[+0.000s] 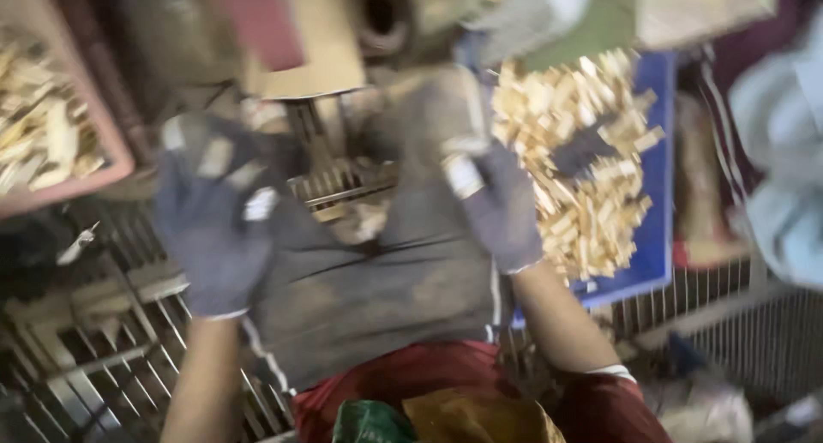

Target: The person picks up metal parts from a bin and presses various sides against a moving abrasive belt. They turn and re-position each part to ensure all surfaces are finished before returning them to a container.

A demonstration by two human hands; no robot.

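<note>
The view is blurred by motion. Both my hands wear dark grey gloves with pale taped fingertips. My left hand (214, 211) is raised with its fingers spread, and I see nothing in it. My right hand (497, 204) is lifted beside a heap of small pale wooden pieces (583, 160) lying in a blue tray (656, 237); whether it holds a piece is too blurred to tell. A dirty grey cloth (386, 280) lies between my hands.
A pink crate (111, 164) with more wooden pieces stands at the left. A metal grid surface (103, 357) runs below and to the right. Cardboard (309, 57) and dark machine parts sit at the back. Light blue fabric (780, 151) hangs at the right.
</note>
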